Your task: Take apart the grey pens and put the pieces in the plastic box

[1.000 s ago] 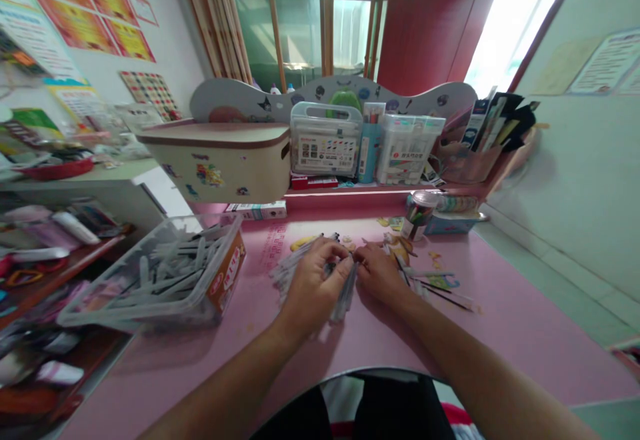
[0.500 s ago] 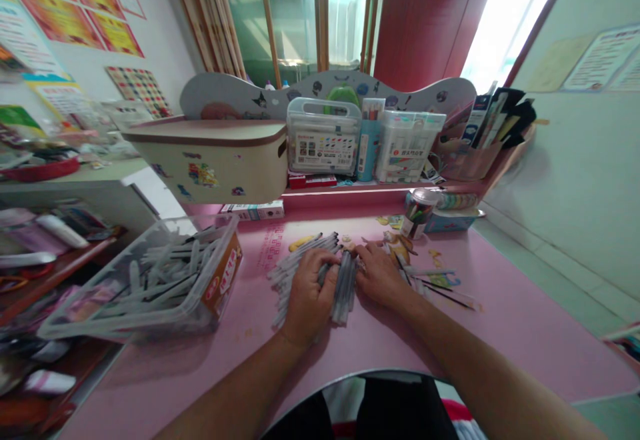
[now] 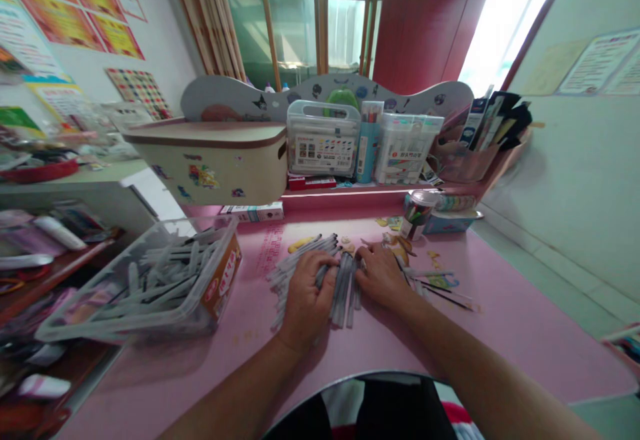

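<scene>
On the pink desk, slim grey-white marker pens (image 3: 342, 300) lie side by side in a loose bundle between my two hands. My left hand (image 3: 309, 297) is closed over the bundle's left part, thumb and fingers curled around several pens. From the other side, my right hand (image 3: 383, 275) pinches pens at the bundle's right edge, its fingertips partly hidden. More grey pens (image 3: 285, 273) lie slanted in a row left of and beneath my left hand. Thin brushes (image 3: 445, 293) and a few pens rest beside my right wrist.
A clear plastic bin (image 3: 145, 330) full of pens stands at the left. Behind, a shelf holds a cream lidded box (image 3: 225, 167), marker cases (image 3: 323, 147) and a brush holder (image 3: 465, 157). A clear jar (image 3: 416, 217) and blue box (image 3: 450, 221) stand back right.
The pens between my hands have spread slightly, with gaps showing at their lower ends toward the right. Both hands stay in nearly the same place.
</scene>
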